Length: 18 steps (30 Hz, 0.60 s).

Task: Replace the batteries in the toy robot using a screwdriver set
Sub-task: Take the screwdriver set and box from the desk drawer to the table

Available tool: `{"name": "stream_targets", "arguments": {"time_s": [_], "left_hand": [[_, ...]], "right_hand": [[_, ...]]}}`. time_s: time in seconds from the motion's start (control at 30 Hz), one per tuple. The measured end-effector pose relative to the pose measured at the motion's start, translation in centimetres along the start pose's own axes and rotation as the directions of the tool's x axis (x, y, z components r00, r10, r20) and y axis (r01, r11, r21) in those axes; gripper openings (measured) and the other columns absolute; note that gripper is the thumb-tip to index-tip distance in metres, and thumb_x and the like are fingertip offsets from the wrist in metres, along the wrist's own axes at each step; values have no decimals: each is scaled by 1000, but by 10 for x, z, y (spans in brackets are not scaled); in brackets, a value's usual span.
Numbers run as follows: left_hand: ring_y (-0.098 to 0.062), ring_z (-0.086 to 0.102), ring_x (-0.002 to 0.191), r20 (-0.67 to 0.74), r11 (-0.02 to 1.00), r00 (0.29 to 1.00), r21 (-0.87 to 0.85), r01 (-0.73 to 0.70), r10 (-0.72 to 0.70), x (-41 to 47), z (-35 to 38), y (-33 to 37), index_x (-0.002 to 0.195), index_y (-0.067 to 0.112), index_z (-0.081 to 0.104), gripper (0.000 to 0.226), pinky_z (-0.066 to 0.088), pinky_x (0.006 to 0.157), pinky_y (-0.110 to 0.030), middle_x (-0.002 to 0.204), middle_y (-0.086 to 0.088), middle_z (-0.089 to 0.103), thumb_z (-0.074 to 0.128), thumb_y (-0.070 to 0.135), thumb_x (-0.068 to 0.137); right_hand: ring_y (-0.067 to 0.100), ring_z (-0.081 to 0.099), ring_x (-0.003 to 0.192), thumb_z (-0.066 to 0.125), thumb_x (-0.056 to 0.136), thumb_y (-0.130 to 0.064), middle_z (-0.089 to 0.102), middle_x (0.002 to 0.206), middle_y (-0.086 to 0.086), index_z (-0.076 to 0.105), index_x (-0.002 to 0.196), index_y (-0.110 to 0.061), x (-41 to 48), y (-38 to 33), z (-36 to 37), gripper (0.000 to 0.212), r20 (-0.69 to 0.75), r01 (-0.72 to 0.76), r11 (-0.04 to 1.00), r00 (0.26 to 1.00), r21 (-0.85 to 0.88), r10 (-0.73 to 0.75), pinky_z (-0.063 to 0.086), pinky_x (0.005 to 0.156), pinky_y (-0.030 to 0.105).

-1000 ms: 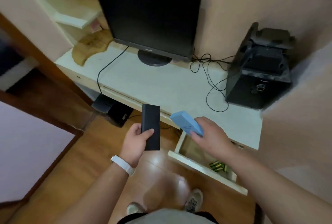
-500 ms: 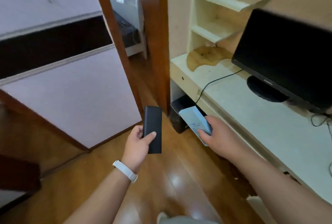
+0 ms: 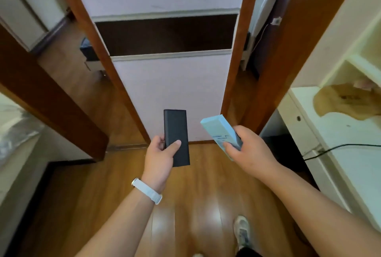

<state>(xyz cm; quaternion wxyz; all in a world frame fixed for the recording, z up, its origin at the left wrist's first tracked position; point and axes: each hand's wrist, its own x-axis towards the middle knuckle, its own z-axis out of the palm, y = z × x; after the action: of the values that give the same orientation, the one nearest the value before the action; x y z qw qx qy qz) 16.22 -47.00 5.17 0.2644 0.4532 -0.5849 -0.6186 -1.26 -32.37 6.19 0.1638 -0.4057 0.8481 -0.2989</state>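
Two grips, black case, blue box

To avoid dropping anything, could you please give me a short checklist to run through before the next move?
1. Left hand grips the black case, thumb across its front: ok.
2. Right hand grips the blue box: ok.
3. Black case is shut: ok.
4. What either one holds: cannot tell.
5. Toy robot in view: not ok, none visible.
6. Desk on the right has bare surface for setting things down: ok.
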Motion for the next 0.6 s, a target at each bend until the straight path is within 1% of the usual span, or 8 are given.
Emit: {"name": "stream_targets", "arguments": {"time_s": [0.1,0.2,0.27,0.33,0.4,0.47,0.53,0.6], "left_hand": [[-12,65,103,-85,1000,996,-10,23,-23,18,3,3,110,29,59,16,59,86,-32,107,7,69,64,25,95],[-16,64,104,-183,999,983,4,35,-33,35,8,11,107,28,57,13,58,90,-38,108,3,67,64,26,96],[-16,63,105,-257,999,966,-10,37,-38,43,13,22,107,28,56,12,57,87,-35,109,4,65,62,26,97],[-13,61,104,-326,998,944,-41,38,-49,49,15,35,112,29,54,15,56,80,-28,112,8,63,60,27,98],[-12,61,106,-401,999,915,-37,33,-45,52,11,46,117,28,54,19,55,77,-24,114,9,63,59,26,98],[-13,62,107,-476,999,878,-42,28,-45,49,2,53,118,27,55,21,56,80,-28,115,7,65,61,26,97],[-14,64,104,-552,998,833,-64,19,-51,39,-11,57,116,27,56,20,56,78,-29,113,7,65,62,25,97],[-15,65,101,-627,995,774,-97,35,-89,23,-27,56,115,27,56,20,57,76,-30,112,5,65,62,25,96]], "right_hand": [[12,53,121,62,91,-37,55,128,-13,42,115,-42,35,7,3,31,54,42,999,998,27,-43,56,69,17],[11,58,107,60,91,-37,59,120,-10,48,112,-34,77,11,2,25,98,126,992,987,22,-127,60,72,29],[11,59,95,58,89,-36,61,108,-9,51,108,-30,108,8,-2,21,121,190,981,974,31,-192,58,72,38],[13,58,92,58,89,-34,61,104,-8,53,106,-27,139,-2,-7,19,144,246,968,957,49,-251,55,74,39],[13,57,94,59,90,-33,60,106,-8,54,109,-26,167,-18,-9,22,175,315,946,930,79,-324,52,75,34],[13,57,95,60,89,-31,60,106,-8,55,112,-25,190,-37,-4,24,217,377,917,892,128,-397,49,74,31],[14,58,93,61,88,-29,60,103,-8,56,110,-25,206,-59,7,23,258,441,880,842,175,-474,49,72,31],[15,58,92,61,88,-29,60,103,-8,56,109,-25,211,-82,22,22,300,488,846,791,215,-533,52,74,35]]}}
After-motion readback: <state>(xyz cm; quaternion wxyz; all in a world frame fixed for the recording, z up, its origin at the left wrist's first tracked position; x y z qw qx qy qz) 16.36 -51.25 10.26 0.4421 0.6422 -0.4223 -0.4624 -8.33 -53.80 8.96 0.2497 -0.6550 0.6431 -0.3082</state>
